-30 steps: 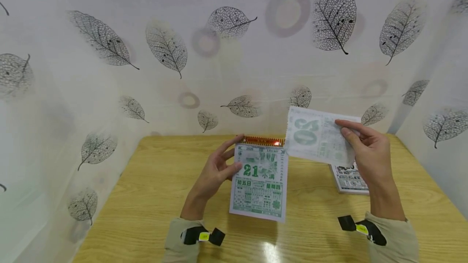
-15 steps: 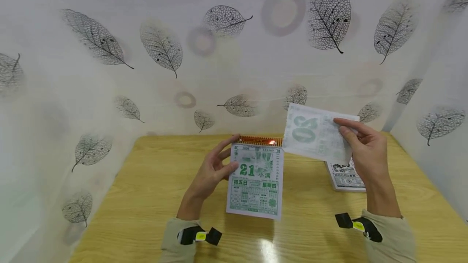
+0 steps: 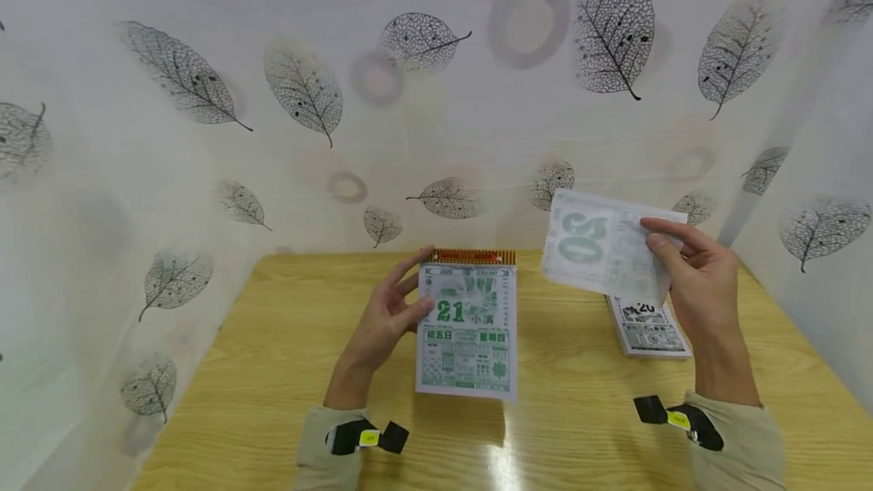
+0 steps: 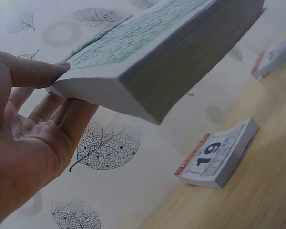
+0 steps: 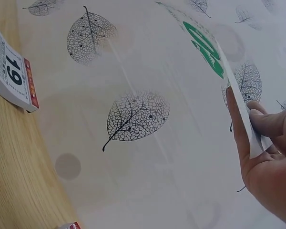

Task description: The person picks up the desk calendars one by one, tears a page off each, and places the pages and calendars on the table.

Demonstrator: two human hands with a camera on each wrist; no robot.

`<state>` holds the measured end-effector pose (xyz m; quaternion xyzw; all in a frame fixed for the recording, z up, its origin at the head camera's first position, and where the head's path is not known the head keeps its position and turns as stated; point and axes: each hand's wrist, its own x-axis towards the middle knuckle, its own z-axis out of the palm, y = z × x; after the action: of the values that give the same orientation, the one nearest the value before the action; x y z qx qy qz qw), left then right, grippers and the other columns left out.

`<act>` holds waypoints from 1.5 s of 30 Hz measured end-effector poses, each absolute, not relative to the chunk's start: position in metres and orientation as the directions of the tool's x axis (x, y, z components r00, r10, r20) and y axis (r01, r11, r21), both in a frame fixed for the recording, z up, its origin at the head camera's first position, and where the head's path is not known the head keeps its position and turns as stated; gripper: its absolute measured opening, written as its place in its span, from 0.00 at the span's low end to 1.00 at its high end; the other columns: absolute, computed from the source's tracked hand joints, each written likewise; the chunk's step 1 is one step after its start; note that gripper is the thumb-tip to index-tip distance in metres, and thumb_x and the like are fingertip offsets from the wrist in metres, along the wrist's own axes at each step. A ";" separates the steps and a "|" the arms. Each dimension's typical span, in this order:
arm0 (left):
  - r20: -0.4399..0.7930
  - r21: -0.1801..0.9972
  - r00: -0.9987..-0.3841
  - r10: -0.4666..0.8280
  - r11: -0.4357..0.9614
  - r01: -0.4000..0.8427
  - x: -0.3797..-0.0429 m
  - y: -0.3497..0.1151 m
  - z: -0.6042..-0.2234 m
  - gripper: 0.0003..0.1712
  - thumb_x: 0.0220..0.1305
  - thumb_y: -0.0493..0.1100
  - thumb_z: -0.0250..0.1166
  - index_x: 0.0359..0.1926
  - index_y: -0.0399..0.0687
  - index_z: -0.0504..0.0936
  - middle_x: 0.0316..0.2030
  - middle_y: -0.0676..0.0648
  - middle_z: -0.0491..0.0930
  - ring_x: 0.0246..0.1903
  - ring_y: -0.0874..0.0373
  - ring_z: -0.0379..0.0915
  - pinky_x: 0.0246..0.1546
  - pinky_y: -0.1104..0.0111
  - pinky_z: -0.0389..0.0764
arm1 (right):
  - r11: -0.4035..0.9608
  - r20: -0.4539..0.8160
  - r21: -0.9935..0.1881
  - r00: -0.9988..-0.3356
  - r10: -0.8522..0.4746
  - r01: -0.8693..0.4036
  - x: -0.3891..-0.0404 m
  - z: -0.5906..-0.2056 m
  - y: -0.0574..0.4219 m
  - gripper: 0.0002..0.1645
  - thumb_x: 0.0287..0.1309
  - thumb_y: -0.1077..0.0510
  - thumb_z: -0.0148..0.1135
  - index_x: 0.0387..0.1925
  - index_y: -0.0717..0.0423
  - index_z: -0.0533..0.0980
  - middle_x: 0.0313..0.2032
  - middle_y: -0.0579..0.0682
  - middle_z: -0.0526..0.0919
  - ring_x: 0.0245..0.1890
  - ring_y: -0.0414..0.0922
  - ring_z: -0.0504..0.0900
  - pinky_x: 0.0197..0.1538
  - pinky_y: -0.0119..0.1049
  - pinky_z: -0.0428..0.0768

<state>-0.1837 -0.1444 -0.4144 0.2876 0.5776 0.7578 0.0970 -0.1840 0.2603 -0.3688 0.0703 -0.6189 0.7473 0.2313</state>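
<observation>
My left hand (image 3: 382, 313) holds a thick tear-off calendar (image 3: 467, 358) upright by its left side, thumb in front. Its top sheet reads a green 21 below an orange-gold binding strip. In the left wrist view the thumb presses on the calendar block (image 4: 97, 88), with fingers behind it. To the right, my right hand (image 3: 705, 294) pinches a loose calendar page (image 3: 596, 252) between thumb and fingers, turned sideways with its back towards me. A green 20 shows through. The page hangs apart from the calendar; the right wrist view shows it nearly edge-on (image 5: 207, 47).
Another calendar block (image 3: 651, 336) lies on the wooden table (image 3: 573, 415) behind the right hand, partly covered by the page. A block reading 19 (image 4: 212, 155) lies on the table in the left wrist view. Leaf-patterned cloth (image 3: 436, 112) hangs beyond the table.
The page has moved right and slightly up, so a gap now separates it from the calendar. My left hand has shifted the calendar a little left. Both grips stay the same.
</observation>
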 end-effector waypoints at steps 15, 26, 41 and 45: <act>0.300 0.948 -0.840 0.452 -0.238 0.210 -0.178 -0.159 -0.416 0.41 0.71 0.26 0.57 0.80 0.49 0.56 0.68 0.32 0.64 0.45 0.45 0.86 0.41 0.62 0.88 | -0.062 0.455 -0.875 -0.858 0.238 -0.481 -0.180 -0.367 0.241 0.13 0.60 0.74 0.67 0.47 0.77 0.80 0.46 0.54 0.86 0.38 0.40 0.88 0.38 0.26 0.84; 0.215 0.973 -0.900 0.380 -0.168 0.161 -0.173 -0.182 -0.423 0.39 0.72 0.28 0.59 0.78 0.51 0.57 0.60 0.37 0.71 0.42 0.51 0.85 0.37 0.63 0.88 | 0.060 0.509 -0.861 -0.848 0.145 -0.506 -0.180 -0.370 0.220 0.12 0.65 0.71 0.65 0.49 0.72 0.81 0.48 0.53 0.84 0.42 0.40 0.88 0.36 0.26 0.85; 0.224 0.974 -0.925 0.308 -0.115 0.198 -0.177 -0.227 -0.435 0.40 0.72 0.26 0.58 0.79 0.46 0.55 0.61 0.40 0.72 0.43 0.53 0.85 0.38 0.63 0.88 | 0.166 0.581 -0.813 -0.796 0.170 -0.558 -0.182 -0.381 0.186 0.10 0.63 0.72 0.66 0.46 0.71 0.83 0.40 0.48 0.88 0.44 0.40 0.87 0.45 0.26 0.84; 0.201 0.979 -0.942 0.268 -0.068 0.190 -0.178 -0.238 -0.435 0.38 0.73 0.27 0.57 0.79 0.48 0.56 0.62 0.39 0.69 0.43 0.55 0.85 0.38 0.64 0.88 | 0.163 0.592 -0.805 -0.795 0.136 -0.571 -0.186 -0.390 0.170 0.10 0.65 0.72 0.63 0.46 0.67 0.83 0.43 0.55 0.86 0.47 0.42 0.86 0.44 0.26 0.84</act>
<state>-0.1784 -0.2377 -0.4345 0.1678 0.6821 0.7113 0.0274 -0.1863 0.1702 -0.3902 0.1533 -0.7089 0.6284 0.2814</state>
